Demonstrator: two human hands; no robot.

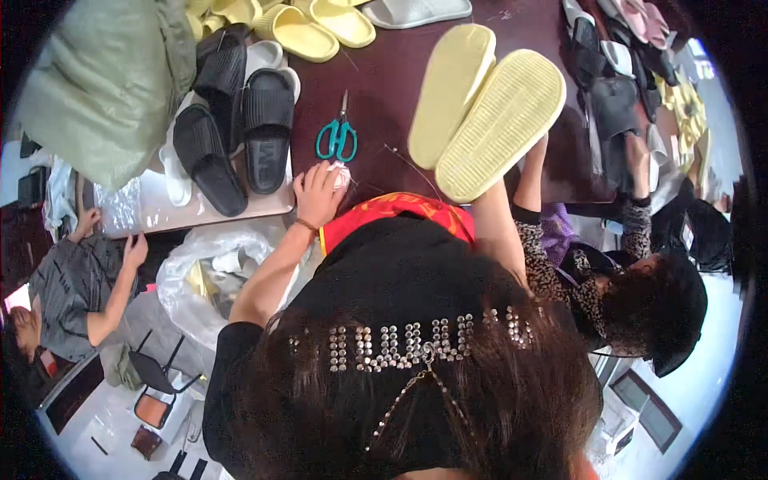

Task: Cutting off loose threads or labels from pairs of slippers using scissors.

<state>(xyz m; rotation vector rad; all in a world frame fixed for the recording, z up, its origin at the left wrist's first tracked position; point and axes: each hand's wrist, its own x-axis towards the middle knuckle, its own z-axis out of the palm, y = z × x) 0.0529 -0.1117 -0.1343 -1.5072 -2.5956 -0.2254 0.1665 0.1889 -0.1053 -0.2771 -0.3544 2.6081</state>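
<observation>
My right forearm (496,218) reaches up behind a pair of pale yellow slides (502,124). They are lifted over the dark red table (376,96), ribbed soles facing up. These slides hide my right hand, which appears to grip them from beneath. My left hand (316,198) rests at the table's near edge, its bent fingers closed against a small white-and-pink roll or bundle (341,175). Just beyond it lie teal-handled scissors (337,139), blades pointing away from me. A red cloth with yellow marks (392,214) lies across my front.
Black slides (267,132) are piled on the left; more yellow slides (300,34) and a grey one (416,11) lie farther back. A plastic-lined bag (180,280) stands below the table. People work at left (76,280) and right (648,296), beside mixed slippers (616,108).
</observation>
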